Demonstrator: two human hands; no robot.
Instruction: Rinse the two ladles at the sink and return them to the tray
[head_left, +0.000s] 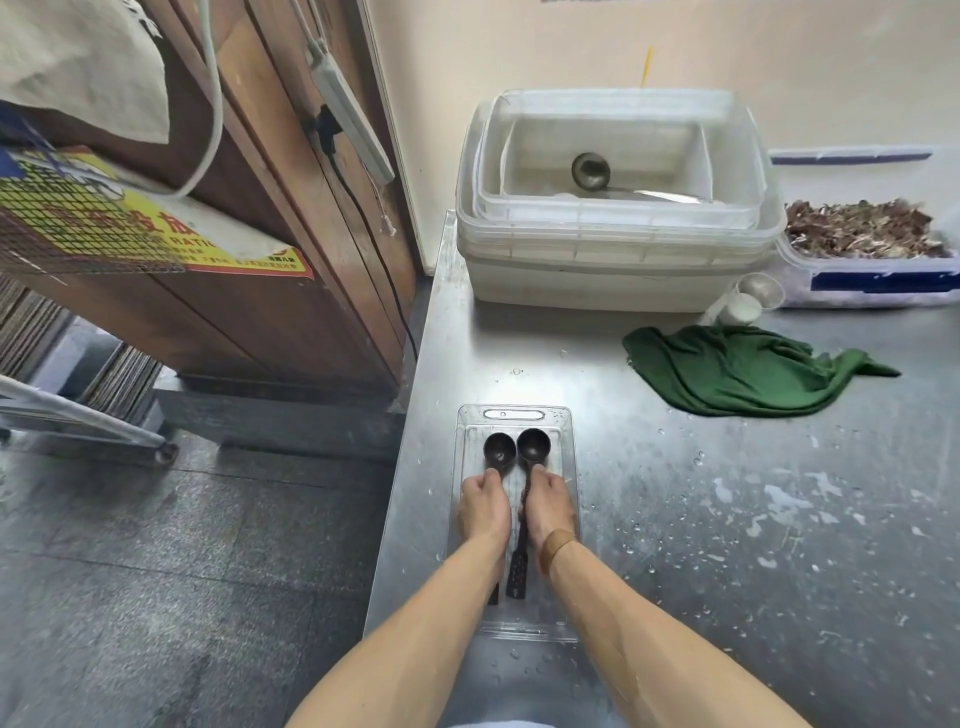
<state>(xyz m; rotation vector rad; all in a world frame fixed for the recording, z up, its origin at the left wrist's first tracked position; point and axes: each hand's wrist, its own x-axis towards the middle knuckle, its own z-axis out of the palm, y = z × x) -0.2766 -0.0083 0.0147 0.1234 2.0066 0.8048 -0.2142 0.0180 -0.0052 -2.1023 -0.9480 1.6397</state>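
While both forearms reach out over the steel counter (727, 519), each hand is wrapped round a ladle handle inside the clear tray (569, 452): the left hand (484, 506) grips the left ladle (499, 450), the right hand (549, 501) grips the right ladle (533, 444), fingers curled over the handles just behind the bowls. Bowls side by side and nearly touching, just ahead of the fingertips; the right ladle's dark flat handle end pokes out between the wrists. A tan band (556, 545) sits on the right wrist.

Ahead of the hands, well apart, a stack of white tubs (613, 260) with a metal ladle (590, 170) lying inside the top one. Ahead and to the right, a crumpled green cloth (737, 369), a small clear cup (748, 299) on its side beyond it, then a blue-trimmed box (872, 275) of brown scraps.

Counter edge runs just left of the left hand, the tray close beside it; past it, a drop to grey floor (156, 571) and a wooden cabinet (270, 260). Right of the right hand, wide wet steel, dotted with droplets and white smears
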